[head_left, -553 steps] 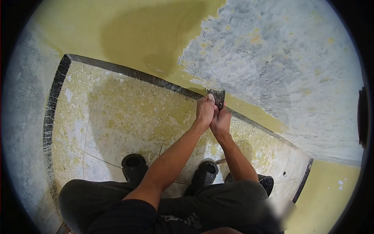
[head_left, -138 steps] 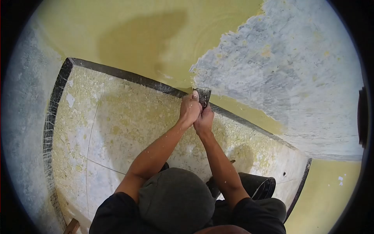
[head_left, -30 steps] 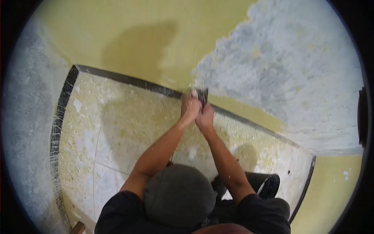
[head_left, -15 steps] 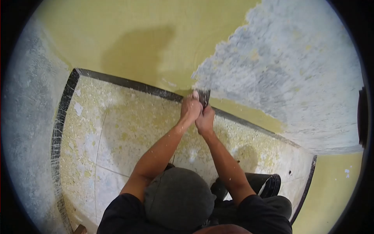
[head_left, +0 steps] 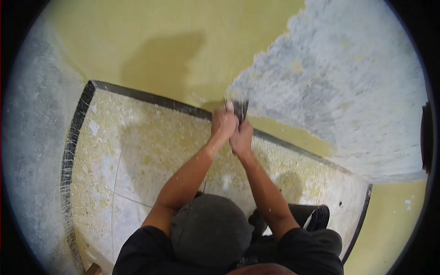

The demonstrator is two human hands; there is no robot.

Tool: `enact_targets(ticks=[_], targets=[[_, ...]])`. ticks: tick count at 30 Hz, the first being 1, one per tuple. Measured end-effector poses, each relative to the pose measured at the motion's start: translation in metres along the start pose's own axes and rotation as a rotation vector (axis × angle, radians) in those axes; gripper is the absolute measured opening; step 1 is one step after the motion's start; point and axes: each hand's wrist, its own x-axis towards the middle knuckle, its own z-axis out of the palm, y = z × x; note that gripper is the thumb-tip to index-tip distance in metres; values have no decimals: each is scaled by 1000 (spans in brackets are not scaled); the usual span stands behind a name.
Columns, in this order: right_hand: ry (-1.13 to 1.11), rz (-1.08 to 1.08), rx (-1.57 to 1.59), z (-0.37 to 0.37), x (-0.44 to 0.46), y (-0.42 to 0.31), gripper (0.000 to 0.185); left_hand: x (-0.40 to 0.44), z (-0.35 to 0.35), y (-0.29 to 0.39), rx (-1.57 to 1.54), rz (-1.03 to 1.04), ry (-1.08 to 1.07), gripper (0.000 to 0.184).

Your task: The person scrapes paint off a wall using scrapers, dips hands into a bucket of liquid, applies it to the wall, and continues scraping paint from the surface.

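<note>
Both hands grip one paint scraper (head_left: 240,109), a dark flat blade set against the wall low down, just above the dark skirting. My left hand (head_left: 223,123) is closed, with its fingers reaching up onto the blade. My right hand (head_left: 242,137) wraps around the handle, which is mostly hidden between the hands. Above the blade, yellow paint (head_left: 238,36) meets a scraped grey-white patch (head_left: 321,82) along a ragged edge. A strip of yellow paint (head_left: 288,133) stays on the wall to the right of the scraper.
Yellow and white paint flakes (head_left: 156,123) litter the tiled floor (head_left: 133,220). A dark skirting (head_left: 151,97) runs along the wall's foot. A scraped grey wall (head_left: 32,137) stands at the left, and a yellow wall (head_left: 394,215) at the right. My bent knee (head_left: 213,229) is below my arms.
The scraper and both hands have shifted up the wall very slightly. Both hands keep their hold, and the paint edge looks much the same.
</note>
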Motion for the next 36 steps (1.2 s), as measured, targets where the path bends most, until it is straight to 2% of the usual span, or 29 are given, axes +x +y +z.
enact_targets(ticks=[1, 3, 4, 5, 7, 8, 11, 12, 13, 15, 16, 17, 19, 20, 21, 23, 24, 25, 27, 28, 30, 31, 33, 34, 35, 36], targets=[[11, -28, 11, -1, -2, -6, 24, 8, 14, -8, 7, 21, 23, 42], [71, 188, 237, -1, -12, -13, 21, 11, 41, -16, 69, 214, 688, 41], [30, 189, 255, -4, -7, -15, 22, -8, 8, 18, -190, -95, 328, 41], [28, 217, 242, -2, -8, -3, 22, -12, 2, 20, -192, -115, 304, 41], [-6, 183, 107, 5, -2, 13, 24, -12, -10, 23, -117, -114, 78, 44], [84, 59, 175, 7, -2, 11, 22, -6, 5, 12, -136, 44, 289, 48], [157, -78, 182, 17, 7, 22, 22, -10, -6, 22, 23, 209, 452, 49], [-16, 171, 131, -2, 9, -12, 24, -21, -34, 51, -168, -108, 133, 50], [-24, 196, 117, -2, -1, -2, 24, -26, -28, 44, -175, -129, 113, 50], [88, -48, 0, 6, 3, 11, 25, -17, -24, 34, -167, -198, -12, 44], [103, 88, 116, 5, -5, 0, 23, -6, 3, 8, -136, -57, 242, 37], [111, 79, 127, 1, -3, -10, 23, 1, 5, 6, -128, -46, 248, 37], [-5, 213, 187, -8, -4, -18, 22, 1, 3, 13, -299, -191, 277, 37], [17, 253, 212, -3, -6, -9, 22, -5, -6, 17, -225, -147, 91, 43], [11, 273, 193, -5, -16, -7, 22, -17, -6, 21, -238, -164, 73, 43], [102, 123, 93, -5, -9, -10, 23, -19, -13, 32, -286, -177, 41, 49], [110, 117, 99, -6, -4, -13, 23, -16, -6, 40, 75, 104, 550, 51], [63, 200, 113, -10, -5, -14, 25, -16, -6, 37, 82, 101, 545, 51], [-27, 376, 140, -13, -6, -12, 30, -22, -20, 43, -214, -147, -32, 51], [-34, 396, 131, -13, -11, -8, 30, -21, -10, 33, -219, -164, -46, 51], [-3, 263, 44, -10, -12, -6, 29, -13, 7, 14, -196, -85, 182, 51], [7, 249, 53, -6, -11, -1, 29, -13, 6, 18, -191, -69, 191, 51], [165, 57, 275, 7, -11, 17, 28, -15, 8, 21, -333, -121, 172, 51], [112, 23, 213, -2, -2, 7, 27, -7, 15, 21, -33, 155, 580, 51], [111, 49, 211, -4, 3, 0, 27, -2, 17, 12, -25, 140, 560, 51], [34, 64, 186, -7, 4, -5, 26, -8, 2, 21, -130, 46, 402, 51]])
